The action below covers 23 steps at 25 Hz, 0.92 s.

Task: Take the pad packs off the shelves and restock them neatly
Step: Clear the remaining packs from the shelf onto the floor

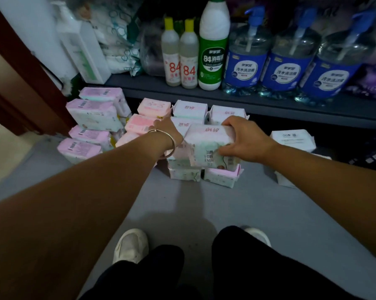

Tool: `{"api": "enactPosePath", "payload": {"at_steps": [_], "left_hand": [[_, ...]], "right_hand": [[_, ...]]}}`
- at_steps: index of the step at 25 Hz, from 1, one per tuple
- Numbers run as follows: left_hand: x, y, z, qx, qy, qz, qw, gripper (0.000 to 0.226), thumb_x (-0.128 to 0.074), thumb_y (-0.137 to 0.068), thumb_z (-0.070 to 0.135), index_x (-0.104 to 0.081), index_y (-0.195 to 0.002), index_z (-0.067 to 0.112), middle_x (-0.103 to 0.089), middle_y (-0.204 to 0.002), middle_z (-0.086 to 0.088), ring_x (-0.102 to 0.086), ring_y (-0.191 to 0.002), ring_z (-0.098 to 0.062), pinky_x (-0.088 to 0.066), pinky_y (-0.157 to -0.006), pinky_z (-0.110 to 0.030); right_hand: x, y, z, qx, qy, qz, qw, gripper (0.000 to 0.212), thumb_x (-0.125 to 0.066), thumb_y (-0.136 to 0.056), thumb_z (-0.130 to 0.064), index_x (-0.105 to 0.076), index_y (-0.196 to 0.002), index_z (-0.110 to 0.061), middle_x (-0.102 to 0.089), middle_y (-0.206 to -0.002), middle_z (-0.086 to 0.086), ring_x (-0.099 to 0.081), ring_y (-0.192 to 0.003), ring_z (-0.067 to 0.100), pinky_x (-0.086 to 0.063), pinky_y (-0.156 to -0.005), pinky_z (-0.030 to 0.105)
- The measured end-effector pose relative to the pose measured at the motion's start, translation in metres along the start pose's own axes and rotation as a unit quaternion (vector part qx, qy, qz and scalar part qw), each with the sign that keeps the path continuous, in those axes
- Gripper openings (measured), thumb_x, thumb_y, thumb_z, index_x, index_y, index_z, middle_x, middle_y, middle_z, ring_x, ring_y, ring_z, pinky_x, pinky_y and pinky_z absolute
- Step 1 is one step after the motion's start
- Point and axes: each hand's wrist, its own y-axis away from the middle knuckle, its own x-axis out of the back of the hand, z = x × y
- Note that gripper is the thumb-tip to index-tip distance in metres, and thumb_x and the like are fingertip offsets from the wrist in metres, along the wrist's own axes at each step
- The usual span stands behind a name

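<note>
Several pad packs stand stacked on the grey floor under the lowest shelf [204, 92]. My right hand [245, 139] grips a white and pale green pad pack [206, 146] with a pink top, held above the middle stack. My left hand [167, 128], a bangle on its wrist, reaches to the pink packs [139, 124], fingers touching one; its fingertips are partly hidden. Purple-topped packs [91, 113] are piled at the left. A white pack [293, 138] lies at the right.
The shelf above carries two small "84" bottles [180, 61], a tall green disinfectant bottle [213, 50] and three blue pump bottles [291, 61]. A dark red door frame [20, 79] stands at the left. My white shoes [130, 245] rest on the floor below.
</note>
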Motion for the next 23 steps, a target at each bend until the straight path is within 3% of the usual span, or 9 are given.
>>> {"api": "enactPosePath", "payload": {"at_steps": [7,11,18,23], "left_hand": [[-0.038,-0.008,0.039,-0.13,-0.016,0.045,0.99,0.04,-0.058,-0.084,0.009,-0.051,-0.123,0.01,-0.046,-0.128,-0.015,-0.047,-0.119,-0.031,-0.041,-0.101,-0.042],[-0.052,-0.011,0.047,-0.199,-0.013,0.067,0.978,0.033,-0.057,-0.082,0.002,-0.057,-0.115,0.009,-0.05,-0.12,-0.015,-0.052,-0.109,-0.032,-0.044,-0.096,-0.042],[-0.059,-0.011,0.048,-0.2,-0.051,0.064,0.976,0.038,-0.061,-0.084,0.007,-0.054,-0.121,0.013,-0.048,-0.122,-0.012,-0.047,-0.114,-0.03,-0.042,-0.099,-0.042],[-0.058,-0.011,0.044,-0.193,-0.067,0.07,0.976,0.038,-0.06,-0.085,0.008,-0.053,-0.122,0.014,-0.047,-0.124,-0.012,-0.045,-0.117,-0.03,-0.04,-0.1,-0.043]], "right_hand": [[-0.033,0.035,0.061,-0.045,-0.075,0.0,0.996,0.059,-0.081,-0.068,-0.019,-0.047,-0.116,-0.013,-0.049,-0.111,-0.002,-0.05,-0.1,0.013,-0.046,-0.077,0.023],[-0.036,0.039,0.081,-0.03,-0.134,-0.017,0.99,0.06,-0.082,-0.066,-0.014,-0.046,-0.114,-0.019,-0.053,-0.119,-0.002,-0.055,-0.11,0.016,-0.055,-0.086,0.032],[-0.04,0.038,0.093,-0.023,-0.132,-0.005,0.991,0.061,-0.082,-0.065,-0.015,-0.047,-0.115,-0.02,-0.055,-0.123,0.001,-0.055,-0.113,0.018,-0.055,-0.088,0.037],[-0.031,0.038,0.092,-0.01,-0.102,-0.008,0.995,0.062,-0.082,-0.064,-0.015,-0.047,-0.115,-0.019,-0.053,-0.118,0.002,-0.053,-0.108,0.018,-0.054,-0.085,0.033]]}}
